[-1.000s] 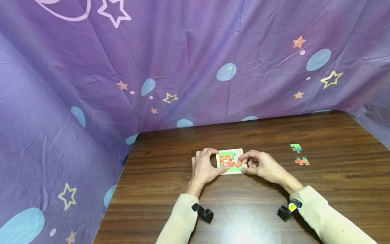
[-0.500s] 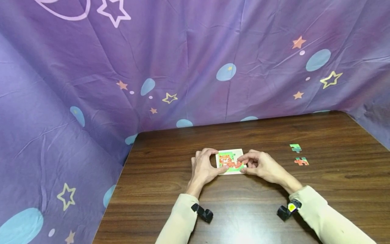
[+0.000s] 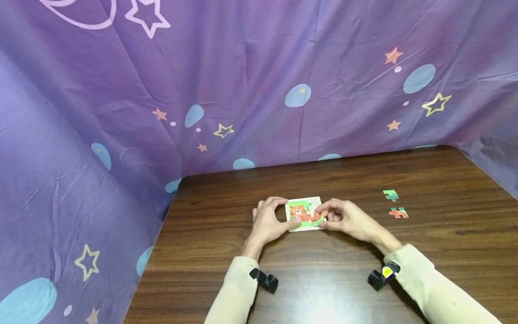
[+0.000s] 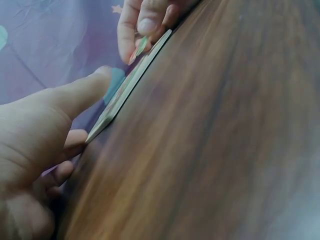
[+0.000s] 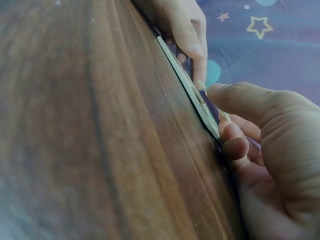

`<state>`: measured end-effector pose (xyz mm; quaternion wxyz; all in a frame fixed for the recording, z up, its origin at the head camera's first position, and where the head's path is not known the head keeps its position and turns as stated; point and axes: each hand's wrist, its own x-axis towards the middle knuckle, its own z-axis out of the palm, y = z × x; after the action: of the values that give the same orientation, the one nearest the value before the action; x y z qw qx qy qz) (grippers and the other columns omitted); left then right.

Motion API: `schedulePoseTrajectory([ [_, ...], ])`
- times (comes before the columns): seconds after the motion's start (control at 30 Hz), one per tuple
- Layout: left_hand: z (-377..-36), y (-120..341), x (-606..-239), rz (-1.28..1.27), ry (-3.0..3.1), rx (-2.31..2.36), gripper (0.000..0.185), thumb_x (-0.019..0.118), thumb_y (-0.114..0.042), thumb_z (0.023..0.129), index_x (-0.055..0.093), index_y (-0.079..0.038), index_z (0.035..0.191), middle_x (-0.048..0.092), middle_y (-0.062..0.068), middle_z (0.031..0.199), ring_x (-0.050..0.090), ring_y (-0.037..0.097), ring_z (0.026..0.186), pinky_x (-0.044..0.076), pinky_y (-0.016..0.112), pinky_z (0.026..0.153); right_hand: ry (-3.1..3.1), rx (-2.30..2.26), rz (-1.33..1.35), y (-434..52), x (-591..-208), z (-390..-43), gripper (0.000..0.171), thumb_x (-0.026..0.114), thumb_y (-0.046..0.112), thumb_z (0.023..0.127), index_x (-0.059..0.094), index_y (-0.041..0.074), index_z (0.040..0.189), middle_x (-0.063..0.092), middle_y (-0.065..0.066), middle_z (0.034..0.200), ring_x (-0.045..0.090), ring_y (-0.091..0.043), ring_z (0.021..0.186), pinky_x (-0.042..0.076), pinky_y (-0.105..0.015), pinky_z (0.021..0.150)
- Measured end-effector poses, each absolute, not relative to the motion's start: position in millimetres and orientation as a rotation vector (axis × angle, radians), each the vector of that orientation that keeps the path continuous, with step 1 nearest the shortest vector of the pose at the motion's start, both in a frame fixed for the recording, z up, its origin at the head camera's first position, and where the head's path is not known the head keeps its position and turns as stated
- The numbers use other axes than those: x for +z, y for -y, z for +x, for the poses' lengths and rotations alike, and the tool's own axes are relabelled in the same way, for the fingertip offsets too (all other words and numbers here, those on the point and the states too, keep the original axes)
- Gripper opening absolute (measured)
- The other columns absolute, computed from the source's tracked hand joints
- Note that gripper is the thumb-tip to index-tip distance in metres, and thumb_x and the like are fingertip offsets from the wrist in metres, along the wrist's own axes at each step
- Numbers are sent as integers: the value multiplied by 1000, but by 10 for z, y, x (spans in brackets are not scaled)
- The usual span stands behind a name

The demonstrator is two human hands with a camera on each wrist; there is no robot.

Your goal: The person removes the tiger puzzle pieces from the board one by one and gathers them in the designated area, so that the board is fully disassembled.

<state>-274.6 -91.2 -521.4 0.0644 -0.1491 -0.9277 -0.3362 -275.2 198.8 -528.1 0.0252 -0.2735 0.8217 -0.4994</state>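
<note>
A small square jigsaw board [image 3: 314,201] with a white border and an orange tiger on green lies on the table. My left hand [image 3: 269,222] steadies it from the left, fingers at its upper left corner and thumb over its lower part. At the lower right, my right hand [image 3: 351,219] pinches a green and orange puzzle piece [image 3: 317,219] between thumb and fingers. In the left wrist view that puzzle piece [image 4: 138,50] tilts up above the board's surface. A pale patch of board shows at its upper right. The fingertips partly cover the piece.
Two loose puzzle pieces lie to the right on the brown wooden table [image 3: 226,202]: a green and blue piece [image 3: 390,195] and, nearer, an orange and green piece [image 3: 399,213]. A purple patterned cloth [image 3: 263,112] hangs behind and at the left.
The puzzle piece at the board's lower right now sits tilted in my right fingers; earlier the picture there looked continuous. My left hand keeps its place on the board. The view has shifted slightly.
</note>
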Motion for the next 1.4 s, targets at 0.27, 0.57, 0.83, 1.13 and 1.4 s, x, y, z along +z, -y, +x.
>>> schedulePoseTrajectory([
  [0.27, -2751, 1043, -5212, -540, 2864, -1014, 91, 102, -52, 76, 67, -19, 153, 62, -1, 159, 52, 24, 142, 37, 48, 113, -2483, -1588, -825, -1956, -5296, -2774, 35, 92, 12, 92, 78, 6, 124, 69, -5, 91, 63, -10, 80, 52, -22, 67],
  [0.57, -2740, 1071, -5233, -522, 2882, -971, 94, 103, -54, 74, 66, -21, 154, 61, -3, 160, 52, 22, 142, 37, 46, 114, -2423, -1663, -765, -1956, -5294, -2778, 33, 89, 11, 95, 78, 4, 125, 72, -9, 96, 66, -12, 83, 55, -23, 69],
  [0.83, -2753, 1070, -5198, -515, 2878, -949, 95, 102, -56, 74, 66, -21, 154, 61, -4, 160, 52, 22, 141, 38, 45, 113, -2378, -1721, -746, -1951, -5269, -2805, 34, 89, 12, 95, 77, 6, 127, 69, -10, 94, 62, -10, 78, 51, -22, 62],
  [1.13, -2759, 1070, -5175, -499, 2894, -939, 95, 103, -55, 74, 66, -22, 155, 60, -4, 160, 51, 21, 142, 38, 46, 114, -2389, -1728, -781, -1978, -5165, -2804, 37, 87, 10, 97, 75, 5, 132, 68, -10, 95, 62, -10, 78, 51, -24, 62],
  [1.4, -2757, 1029, -5184, -521, 2904, -909, 95, 102, -57, 74, 66, -23, 155, 60, -5, 161, 51, 22, 142, 38, 46, 113, -2485, -1789, -803, -2363, -4900, -2715, 40, 84, 1, 98, 72, 0, 136, 73, -9, 101, 65, -10, 81, 54, -27, 67],
])
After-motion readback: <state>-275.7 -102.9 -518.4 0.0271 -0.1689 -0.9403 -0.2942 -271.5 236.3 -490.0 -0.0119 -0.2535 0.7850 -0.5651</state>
